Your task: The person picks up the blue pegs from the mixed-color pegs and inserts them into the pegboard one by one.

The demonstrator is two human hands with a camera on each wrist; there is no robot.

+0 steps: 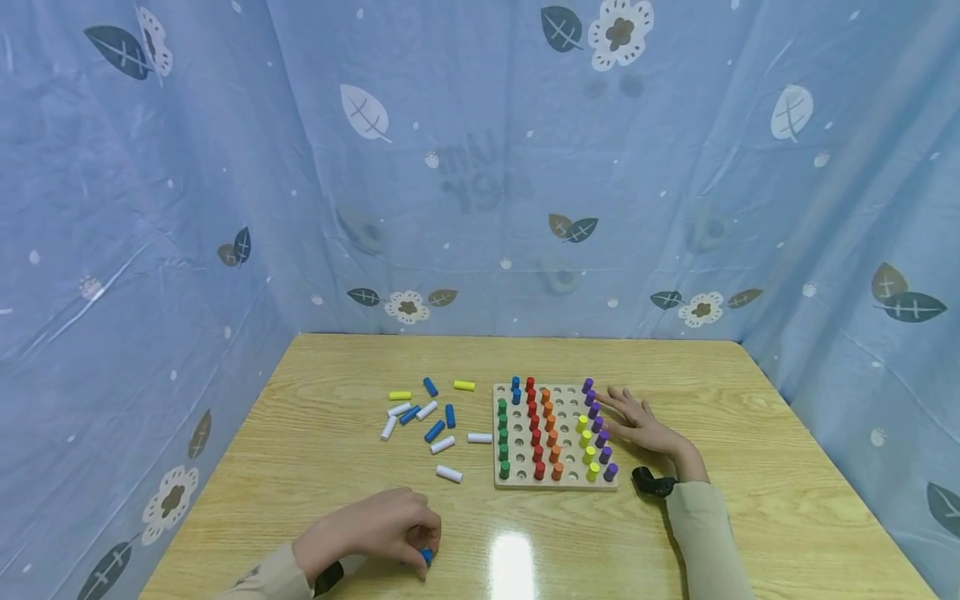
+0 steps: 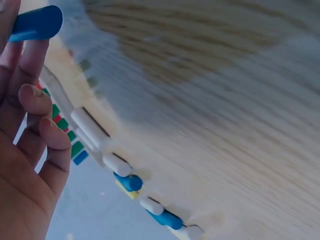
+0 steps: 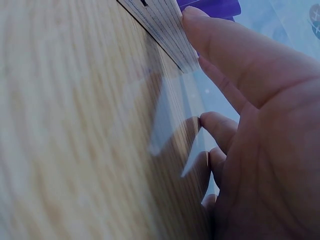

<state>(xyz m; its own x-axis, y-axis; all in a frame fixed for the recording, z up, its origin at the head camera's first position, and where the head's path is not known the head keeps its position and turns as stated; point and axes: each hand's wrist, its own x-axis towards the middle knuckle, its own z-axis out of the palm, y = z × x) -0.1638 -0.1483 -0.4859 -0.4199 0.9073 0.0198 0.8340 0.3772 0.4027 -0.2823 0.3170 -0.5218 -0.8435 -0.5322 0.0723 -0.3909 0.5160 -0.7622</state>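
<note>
Near the front of the table, my left hand [image 1: 382, 527] pinches a blue peg [image 2: 37, 24] between thumb and fingers; in the head view only its end shows. At the right side of the wooden pegboard [image 1: 555, 487] rests my right hand [image 1: 647, 429], its fingers spread, with a fingertip or thumb at the board's edge beside a purple peg [image 3: 215, 7]. Upright in the board stand green pegs [image 1: 503, 436], two blue pegs [image 1: 517, 397], red pegs [image 1: 535, 422], orange pegs [image 1: 551, 423] and yellow pegs [image 1: 586, 438], with purple ones along the right edge.
Left of the board lie several loose white pegs [image 1: 442, 445], blue pegs [image 1: 434, 431] and two yellow pegs [image 1: 464, 386]. A printed blue curtain [image 1: 480, 250] surrounds the wooden table [image 1: 300, 450] at the back and sides. Some board holes are bare.
</note>
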